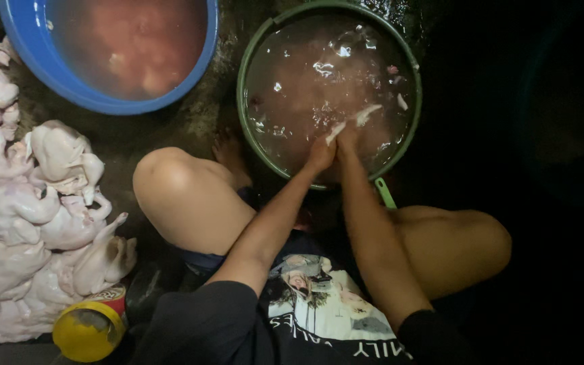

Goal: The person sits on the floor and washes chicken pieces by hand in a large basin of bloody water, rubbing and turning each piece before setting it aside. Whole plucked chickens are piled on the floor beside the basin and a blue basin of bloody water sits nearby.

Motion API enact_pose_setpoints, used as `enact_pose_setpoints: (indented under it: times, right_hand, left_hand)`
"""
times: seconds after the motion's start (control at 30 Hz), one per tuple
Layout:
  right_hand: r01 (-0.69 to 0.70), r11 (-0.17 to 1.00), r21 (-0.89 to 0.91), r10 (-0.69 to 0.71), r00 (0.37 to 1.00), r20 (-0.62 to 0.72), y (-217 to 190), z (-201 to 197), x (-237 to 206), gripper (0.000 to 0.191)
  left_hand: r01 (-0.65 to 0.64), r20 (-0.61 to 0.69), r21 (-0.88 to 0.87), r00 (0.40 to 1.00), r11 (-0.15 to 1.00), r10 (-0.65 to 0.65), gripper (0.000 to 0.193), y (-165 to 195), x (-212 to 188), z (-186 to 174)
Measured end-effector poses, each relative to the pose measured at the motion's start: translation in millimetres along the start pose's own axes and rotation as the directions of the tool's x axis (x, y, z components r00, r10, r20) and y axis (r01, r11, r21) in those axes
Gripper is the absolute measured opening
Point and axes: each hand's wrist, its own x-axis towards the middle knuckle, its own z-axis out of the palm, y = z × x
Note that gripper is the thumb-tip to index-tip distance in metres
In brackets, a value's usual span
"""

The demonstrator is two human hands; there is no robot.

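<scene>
Yellow-lidded can (90, 328) nearest, floor level. Left hand (320, 153) and right hand (347, 138) side by side, dipped in the murky water of the green round basin (410, 115), fingers pinching pale limp meat scraps (351, 122). Plucked chickens (35, 223), smooth and pinkish, heaped well left of hands. Blue tub (42, 64) beyond them.

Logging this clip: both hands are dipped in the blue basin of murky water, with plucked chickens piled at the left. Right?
Not quite. In the head view both hands, left hand and right hand, are in the green basin; the blue basin sits untouched beside it. The plucked chickens are indeed piled at the left.
</scene>
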Motion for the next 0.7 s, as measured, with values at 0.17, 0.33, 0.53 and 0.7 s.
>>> enact_pose_setpoints:
  times: [0.17,0.33,0.53,0.7]
  right_hand:
    - [0.058,0.994,0.089,-0.036,0.971,-0.237,-35.3,-30.4,26.0,0.055]
    - [0.059,0.945,0.321,-0.044,0.998,-0.054,-63.8,-58.0,41.0,0.066]
    - [-0.194,0.931,0.309,0.029,0.884,0.467,6.8,-17.1,-11.5,0.055]
    - [0.177,0.984,0.003,-0.162,0.892,0.422,19.3,3.9,-22.9,0.038]
  left_hand:
    - [-0.072,0.049,0.065,0.996,0.995,0.069,0.038,2.1,-13.6,12.2]
    - [-0.015,-0.204,0.248,0.977,0.969,0.067,0.056,0.1,-3.3,-11.0]
    - [0.428,-0.032,-0.455,0.869,0.781,-0.494,0.051,-5.2,7.5,-22.3]
    - [0.264,-0.084,-0.335,0.948,0.904,-0.308,0.048,-7.0,8.4,-18.1]
